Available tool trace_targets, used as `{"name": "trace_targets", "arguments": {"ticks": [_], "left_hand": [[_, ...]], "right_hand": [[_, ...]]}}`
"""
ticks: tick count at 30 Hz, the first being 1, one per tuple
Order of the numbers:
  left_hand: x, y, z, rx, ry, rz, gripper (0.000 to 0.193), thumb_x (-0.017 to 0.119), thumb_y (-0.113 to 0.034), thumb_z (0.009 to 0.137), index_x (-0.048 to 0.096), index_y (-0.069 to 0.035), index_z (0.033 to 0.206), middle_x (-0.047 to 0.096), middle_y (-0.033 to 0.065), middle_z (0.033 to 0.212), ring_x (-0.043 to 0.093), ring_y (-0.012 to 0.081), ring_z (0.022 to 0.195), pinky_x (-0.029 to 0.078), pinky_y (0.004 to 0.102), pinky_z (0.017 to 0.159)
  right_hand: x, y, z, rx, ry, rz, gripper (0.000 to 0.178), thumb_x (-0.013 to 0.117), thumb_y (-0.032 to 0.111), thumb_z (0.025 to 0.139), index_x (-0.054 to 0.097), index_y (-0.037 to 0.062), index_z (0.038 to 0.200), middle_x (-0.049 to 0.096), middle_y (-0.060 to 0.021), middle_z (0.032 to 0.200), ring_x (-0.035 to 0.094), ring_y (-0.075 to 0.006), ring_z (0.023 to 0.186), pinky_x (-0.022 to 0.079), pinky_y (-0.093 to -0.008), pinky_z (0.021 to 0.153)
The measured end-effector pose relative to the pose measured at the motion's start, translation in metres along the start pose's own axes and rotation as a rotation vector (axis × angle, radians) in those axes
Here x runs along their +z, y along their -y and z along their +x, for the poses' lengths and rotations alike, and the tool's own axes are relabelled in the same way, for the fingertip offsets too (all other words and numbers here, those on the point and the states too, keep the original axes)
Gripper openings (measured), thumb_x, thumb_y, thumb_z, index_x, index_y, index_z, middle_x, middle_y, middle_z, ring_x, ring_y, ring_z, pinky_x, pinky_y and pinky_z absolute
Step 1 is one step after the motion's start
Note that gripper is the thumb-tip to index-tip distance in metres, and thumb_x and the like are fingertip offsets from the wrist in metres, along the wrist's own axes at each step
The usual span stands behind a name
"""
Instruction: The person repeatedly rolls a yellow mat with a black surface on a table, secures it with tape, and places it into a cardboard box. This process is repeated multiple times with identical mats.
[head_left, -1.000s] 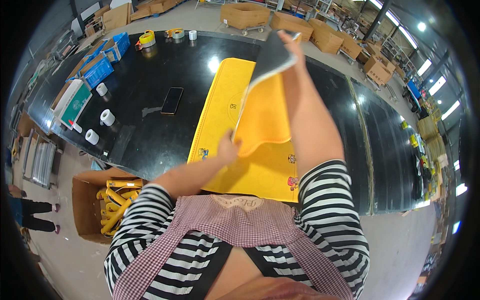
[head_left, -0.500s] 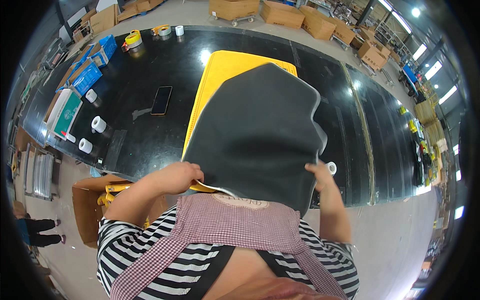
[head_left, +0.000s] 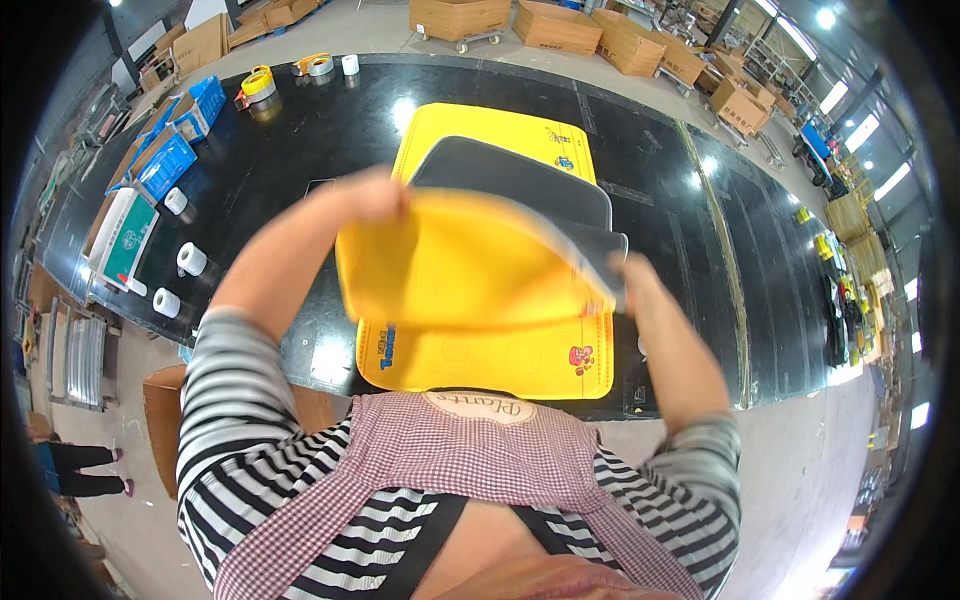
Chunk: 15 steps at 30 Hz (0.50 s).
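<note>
The black bench (head_left: 660, 180) spans the middle of the frame from left to right. The yellow lower mat (head_left: 490, 362) lies flat on the bench at the centre of the frame; printed figures show near its upper right and lower right corners. The yellow raised mat (head_left: 470, 265) is suspended above it at mid-frame, bowed and blurred by motion. A dark grey panel (head_left: 510, 175) shows behind the upper edge of the raised mat, over the lower mat; whether the two are one piece cannot be determined. A cardboard box (head_left: 162, 410) stands at lower left, partly covered by the left arm. Blue boxes (head_left: 168, 165) and a green-and-white box (head_left: 125, 240) stand at upper left and left.

The left hand (head_left: 378, 197) pinches the raised mat at its upper left corner. The right hand (head_left: 638, 280) is blurred; its grip is closed on the right edge. A yellow tape roll (head_left: 259, 85) sits at upper left. Three small white rolls (head_left: 191, 260) stand apart at left.
</note>
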<state>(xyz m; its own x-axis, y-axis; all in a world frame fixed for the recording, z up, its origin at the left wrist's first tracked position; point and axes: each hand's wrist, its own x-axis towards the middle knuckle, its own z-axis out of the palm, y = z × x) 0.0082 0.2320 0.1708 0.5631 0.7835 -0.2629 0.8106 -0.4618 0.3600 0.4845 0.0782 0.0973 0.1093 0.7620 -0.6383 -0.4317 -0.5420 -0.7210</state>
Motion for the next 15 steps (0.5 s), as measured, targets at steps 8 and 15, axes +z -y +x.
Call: {"name": "trace_targets", "arguments": {"ticks": [8, 15], "left_hand": [[-0.263, -0.116, -0.06, 0.263, -1.554, 0.628, 0.022, 0.06, -0.018, 0.097, 0.072, -0.009, 0.113, 0.072, 0.0149, 0.102, 0.07, 0.0329, 0.094, 0.057, 0.0451, 0.083], [-0.057, -0.091, -0.117, 0.546, -1.158, 0.599, 0.03, 0.069, -0.007, 0.081, 0.075, -0.012, 0.11, 0.065, 0.0069, 0.1, 0.064, 0.0271, 0.097, 0.053, 0.0416, 0.086]], "right_hand": [[0.076, 0.311, -0.005, -0.916, 0.662, 0.145, 0.031, 0.075, 0.007, 0.093, 0.064, -0.0042, 0.119, 0.071, -0.017, 0.116, 0.072, -0.0269, 0.101, 0.061, -0.0381, 0.087], [0.046, 0.167, -0.087, -0.817, 0.021, -0.126, 0.054, 0.069, 0.011, 0.091, 0.056, 0.004, 0.143, 0.069, -0.0142, 0.122, 0.07, -0.0257, 0.109, 0.057, -0.0388, 0.096]]}}
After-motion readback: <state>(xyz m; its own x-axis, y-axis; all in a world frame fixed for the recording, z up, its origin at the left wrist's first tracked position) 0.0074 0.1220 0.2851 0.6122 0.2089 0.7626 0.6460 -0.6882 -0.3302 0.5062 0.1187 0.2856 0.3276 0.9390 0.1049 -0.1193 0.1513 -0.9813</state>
